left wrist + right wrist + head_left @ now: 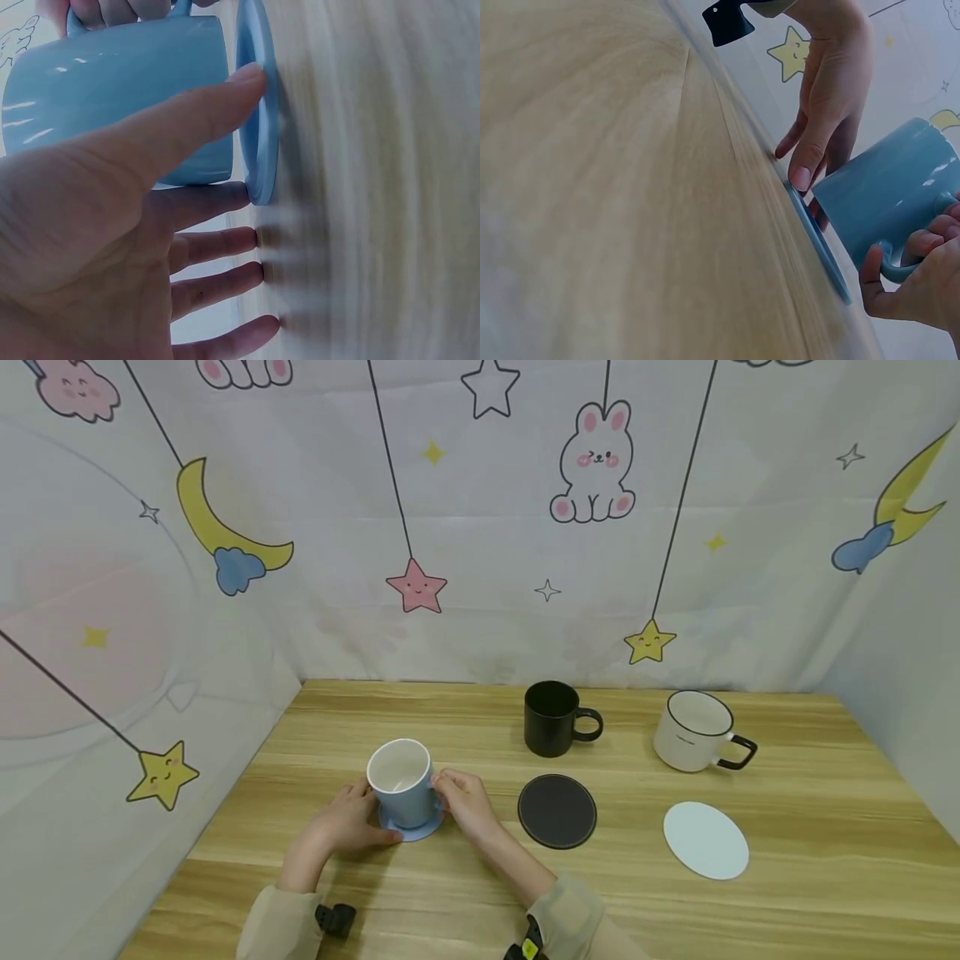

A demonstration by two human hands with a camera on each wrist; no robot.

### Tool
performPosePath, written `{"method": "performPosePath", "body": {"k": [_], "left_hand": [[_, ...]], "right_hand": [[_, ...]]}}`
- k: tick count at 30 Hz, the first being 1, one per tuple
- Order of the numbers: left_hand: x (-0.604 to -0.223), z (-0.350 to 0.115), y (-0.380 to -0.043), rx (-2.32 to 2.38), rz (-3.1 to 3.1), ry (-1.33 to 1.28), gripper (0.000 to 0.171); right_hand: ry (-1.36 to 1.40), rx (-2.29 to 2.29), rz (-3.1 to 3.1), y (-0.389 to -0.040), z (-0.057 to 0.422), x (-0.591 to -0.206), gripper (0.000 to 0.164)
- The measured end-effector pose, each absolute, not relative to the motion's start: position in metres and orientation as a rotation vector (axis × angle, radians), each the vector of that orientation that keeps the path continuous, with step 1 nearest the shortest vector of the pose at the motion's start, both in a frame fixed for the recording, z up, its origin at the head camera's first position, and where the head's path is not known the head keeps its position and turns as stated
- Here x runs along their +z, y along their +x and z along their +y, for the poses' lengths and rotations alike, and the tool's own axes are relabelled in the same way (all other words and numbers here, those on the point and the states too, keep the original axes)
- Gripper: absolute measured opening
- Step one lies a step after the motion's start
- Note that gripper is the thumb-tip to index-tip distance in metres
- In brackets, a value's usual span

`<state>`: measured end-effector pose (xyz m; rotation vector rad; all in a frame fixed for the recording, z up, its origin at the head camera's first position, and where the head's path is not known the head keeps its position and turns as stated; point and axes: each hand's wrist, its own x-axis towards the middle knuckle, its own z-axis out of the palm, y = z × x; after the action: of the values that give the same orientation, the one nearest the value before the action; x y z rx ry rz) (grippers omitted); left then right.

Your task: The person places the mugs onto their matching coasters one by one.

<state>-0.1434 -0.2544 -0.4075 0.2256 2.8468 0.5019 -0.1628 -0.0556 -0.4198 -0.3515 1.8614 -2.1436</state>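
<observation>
My right hand [467, 800] grips the handle of a light blue mug [406, 791], with fingers hooked through it in the right wrist view. The mug has a white inside and stands mouth-up over a round blue coaster [420, 833]. In the left wrist view a narrow gap shows between the mug's base and the raised coaster rim [268, 150]. My left hand [347, 820] holds the coaster at its edge between thumb and index finger. Its other fingers [225, 279] reach down to the wooden table beside it.
A black mug [550, 727] stands at the back, with a round black coaster [557, 811] in front of it. Farther right, a white mug [686, 739] with black rim and handle stands behind a white coaster [706, 841]. A patterned cloth [495, 552] hangs behind the table.
</observation>
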Motion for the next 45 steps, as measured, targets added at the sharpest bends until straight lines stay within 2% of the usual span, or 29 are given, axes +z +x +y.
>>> {"method": "performPosePath", "body": {"k": [9,17,45], "left_hand": [[-0.41,-0.256,-0.144,0.494,2.858,0.234,0.091],[-0.409,-0.254,-0.143,0.469,2.866,0.243,0.085],[-0.409,-0.253,-0.142,0.447,2.874,0.241,0.086]], "right_hand": [[-0.313,-2.127,1.861,-0.168,-0.059,-0.432,0.038],[-0.305,-2.149,1.838,-0.173,-0.061,-0.447,0.039],[-0.329,-2.079,1.837,-0.175,-0.058,-0.45,0.036]]}}
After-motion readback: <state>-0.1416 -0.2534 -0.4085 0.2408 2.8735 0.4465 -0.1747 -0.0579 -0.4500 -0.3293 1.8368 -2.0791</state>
